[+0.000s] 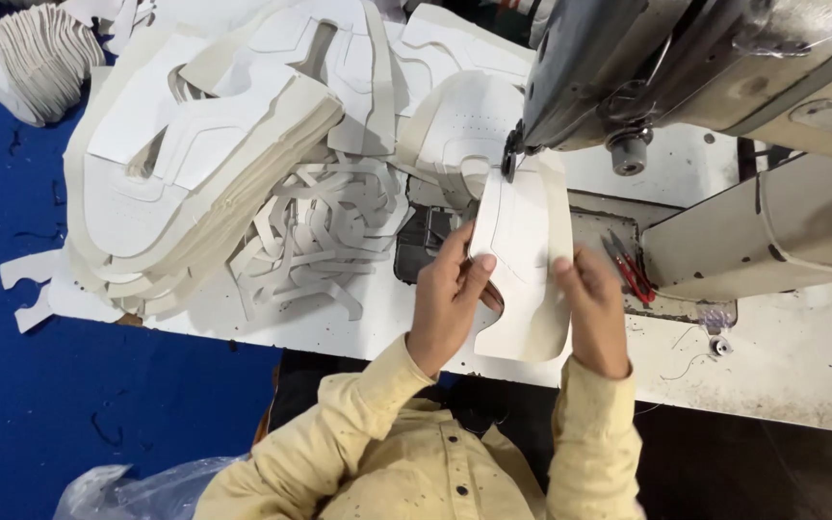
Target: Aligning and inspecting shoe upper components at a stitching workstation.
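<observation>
1. Our left hand (pixel 447 300) pinches the white cut piece (pixel 524 260) along its left edge.
2. Our right hand (pixel 591 310) grips its right edge.
3. The piece lies under the sewing machine (pixel 686 67) head, on the white table (pixel 782 356).

white scuffed sewing table (pixel 782 376) | stacked cream cut fabric panels (pixel 195 183) | loose cream curved strips (pixel 315 236) | beige sewing machine (pixel 724 87) | red-handled snips (pixel 628 270)

Crumpled clear plastic bag (pixel 122 491) on blue floor, bottom left. No labels, signs or screens visible.
</observation>
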